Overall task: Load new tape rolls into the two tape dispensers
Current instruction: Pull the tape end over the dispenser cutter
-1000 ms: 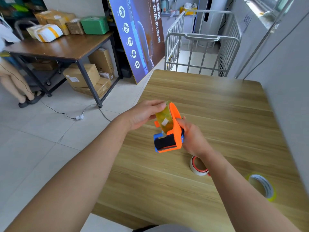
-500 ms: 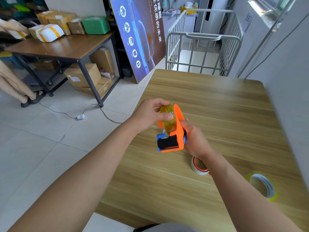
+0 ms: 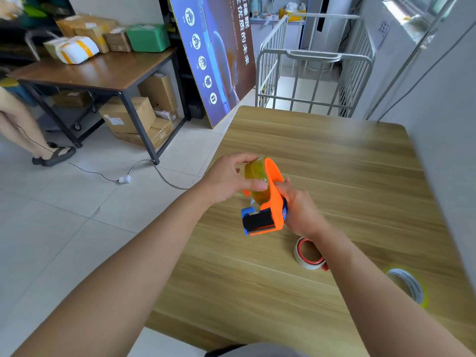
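Orange plastic hand-held tape dispenser with blue trim and black roller (image 3: 268,202) held in the air over the light wood-grain table (image 3: 347,181), serrated cutter end pointing near, toward the wearer

Right hand (image 3: 300,210) wrapped around the dispenser's handle side, fingers closed on it; fingertips hidden behind the orange frame

Left hand (image 3: 226,180) pinching the clear yellowish tape roll (image 3: 256,181) between thumb below and fingers curled over the top, pressing it sideways against the orange side plate

Judgement: roll is being seated on the hub. To do it well, keep roll square to plate, push evenly with the whole hand until flush, right hand bracing. Cannot tell which way the loose end unwinds; check before threading over roller

On table, near right: 1 white roll with red core (image 3: 307,253), 1 yellow-edged roll (image 3: 409,286), well apart. Second dispenser not identifiable in view
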Motion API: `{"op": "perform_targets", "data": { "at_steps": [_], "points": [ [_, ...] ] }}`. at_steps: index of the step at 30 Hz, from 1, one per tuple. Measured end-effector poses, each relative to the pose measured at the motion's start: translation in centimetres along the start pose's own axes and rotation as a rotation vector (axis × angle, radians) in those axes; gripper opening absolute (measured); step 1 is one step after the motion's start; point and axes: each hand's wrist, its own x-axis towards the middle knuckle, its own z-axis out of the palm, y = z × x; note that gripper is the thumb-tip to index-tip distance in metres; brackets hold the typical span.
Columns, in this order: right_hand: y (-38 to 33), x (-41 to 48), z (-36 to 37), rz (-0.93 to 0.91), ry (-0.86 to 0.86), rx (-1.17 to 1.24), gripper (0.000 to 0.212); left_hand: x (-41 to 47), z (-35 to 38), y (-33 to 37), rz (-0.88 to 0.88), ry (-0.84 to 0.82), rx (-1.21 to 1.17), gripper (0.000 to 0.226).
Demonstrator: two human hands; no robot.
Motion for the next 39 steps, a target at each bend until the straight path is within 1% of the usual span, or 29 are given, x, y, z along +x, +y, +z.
{"op": "perform_targets", "data": {
  "at_steps": [2, 3, 5, 7, 10, 12, 15, 18, 20, 22, 25, 29, 32, 35, 39],
  "points": [
    [0.0, 0.0, 0.0, 0.016, -0.003, -0.012, 0.009, 0.0, 0.0, 0.0, 0.002, -0.013, 0.013, 0.07],
    [0.0, 0.0, -0.1, 0.017, -0.005, -0.014, 0.01, 0.1, -0.1, 0.1, -0.001, -0.028, -0.001, 0.064],
    [-0.3, 0.0, -0.2, 0.002, -0.012, -0.016, 0.016, 0.2, -0.5, 0.5, 0.003, -0.037, -0.012, 0.042],
    [-0.5, 0.0, -0.2, -0.002, -0.018, -0.02, 0.016, 0.4, -0.8, 0.8, 0.021, 0.0, 0.015, 0.028],
    [-1.0, 0.1, -0.3, 0.037, -0.03, -0.026, 0.014, 0.6, -0.5, 0.7, 0.013, 0.06, -0.015, 0.025],
    [-1.2, 0.3, -0.6, 0.074, -0.08, 0.0, 0.013, 0.5, -0.3, 0.5, -0.013, 0.066, -0.055, 0.023],
    [-1.9, 0.5, -1.0, 0.143, -0.184, 0.083, 0.022, 0.6, -0.2, 0.3, -0.076, 0.054, -0.104, 0.011],
    [-2.6, 0.6, -1.3, 0.219, -0.267, 0.26, 0.039, 0.7, -0.1, 0.1, -0.148, 0.054, -0.104, 0.015],
    [-2.7, 0.7, -1.5, 0.266, -0.328, 0.328, 0.041, 0.5, 0.0, 0.0, -0.191, 0.051, -0.108, 0.02],
    [-2.7, 0.7, -1.8, 0.293, -0.381, 0.335, 0.043, 0.3, 0.1, -0.3, -0.224, 0.046, -0.108, 0.022],
    [-2.5, 0.7, -2.1, 0.336, -0.427, 0.374, 0.044, 0.1, 0.1, -0.6, -0.274, 0.057, -0.117, 0.016],
    [-2.2, 0.5, -1.7, 0.334, -0.431, 0.349, 0.045, 0.1, -0.2, -0.8, -0.338, 0.117, -0.161, 0.025],
    [-2.0, 0.4, -1.3, 0.337, -0.432, 0.349, 0.047, 0.1, -0.3, -0.8, -0.34, 0.166, -0.196, 0.021],
    [-1.8, 0.3, -1.0, 0.333, -0.446, 0.349, 0.05, 0.3, 0.1, -0.9, -0.303, 0.194, -0.192, 0.005],
    [-1.6, 0.4, -0.8, 0.339, -0.439, 0.352, 0.055, 0.4, 0.7, -1.2, -0.232, 0.206, -0.006, 0.01]
  ]
}}
